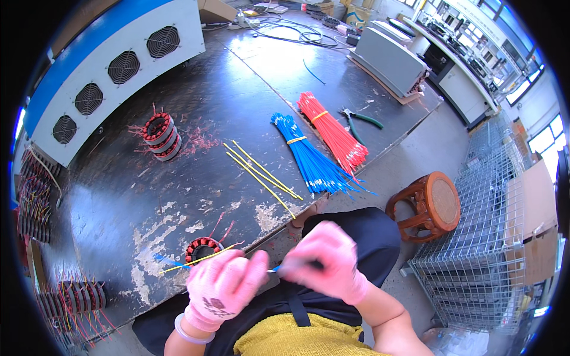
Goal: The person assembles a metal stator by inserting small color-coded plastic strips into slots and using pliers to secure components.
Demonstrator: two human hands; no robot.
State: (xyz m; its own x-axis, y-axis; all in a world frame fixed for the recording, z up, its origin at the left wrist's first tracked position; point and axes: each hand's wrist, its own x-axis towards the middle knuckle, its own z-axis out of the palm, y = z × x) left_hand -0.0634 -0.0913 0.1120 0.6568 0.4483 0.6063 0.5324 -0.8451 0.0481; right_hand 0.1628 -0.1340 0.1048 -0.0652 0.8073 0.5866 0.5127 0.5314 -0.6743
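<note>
Both my hands wear pink gloves and meet close together over my lap at the table's front edge. My left hand (222,285) is closed, its fingers curled near a short bit of thin wire that shows between the hands. My right hand (325,261) is smeared by motion, its fingertips pinched on the blue wire (275,269). Beside my left hand a ring-shaped motor stator (202,248) with red windings lies on the table. A yellow wire (189,264) crosses its front edge and passes behind my left hand; a blue lead (169,260) sticks out left.
Loose yellow wires (261,175), banded blue wires (310,157) and banded red wires (333,133) lie ahead, with green-handled pliers (362,121). Stacked stators (162,136) stand left, more stators (74,298) at the lower left. A wooden stool (427,204) and wire cage (475,255) are right.
</note>
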